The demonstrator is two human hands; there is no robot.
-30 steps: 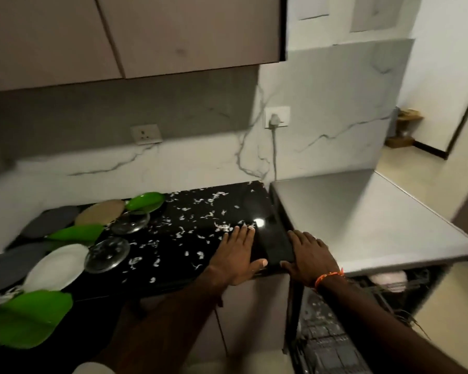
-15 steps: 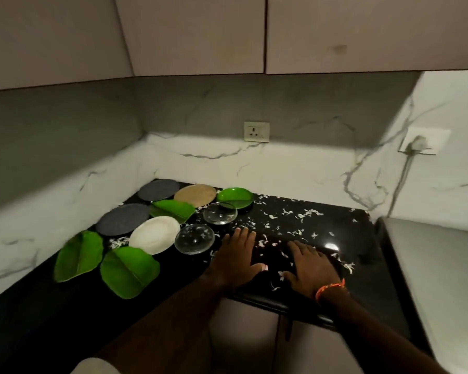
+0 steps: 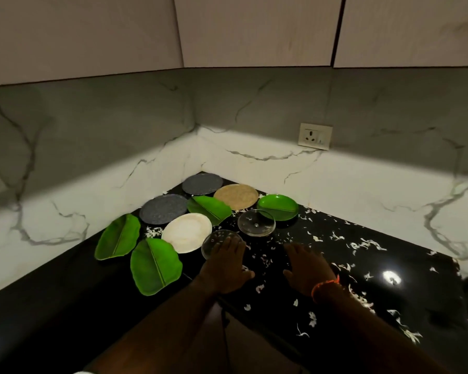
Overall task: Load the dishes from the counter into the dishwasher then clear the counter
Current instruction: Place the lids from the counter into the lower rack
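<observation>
Black polished counter (image 3: 389,314) filling the lower frame, strewn with white scraps (image 3: 365,245) from centre out toward 4 o'clock, backed by a veined marble splashback (image 3: 254,163) with a wall socket (image 3: 315,136) up at 1 o'clock. Dishes clustered in the counter's far corner, from centre toward 9 o'clock: three leaf-shaped green plates, one (image 3: 155,265) nearest at 8 o'clock, one (image 3: 118,237) just beside it toward 9, one (image 3: 210,209) further back among the round ones; a white plate (image 3: 187,232) touching the near leaf plate's far tip; two grey speckled plates (image 3: 163,209) (image 3: 202,184) at the back; a tan plate (image 3: 235,196) and a round green bowl (image 3: 277,207) toward 12 o'clock. Two clear glass dishes, the far one (image 3: 256,223) overlapping the green bowl's near rim, the near one (image 3: 214,242) flecked with scraps. Left hand (image 3: 227,265) flat, fingers straight and together, fingertips lying over the near glass dish (contact or hovering, cannot tell). Right hand (image 3: 307,268) flat as well, palm down on the bare counter at about 5 o'clock from that dish, fingers extended, holding nothing, an orange thread band (image 3: 325,285) round the wrist
</observation>
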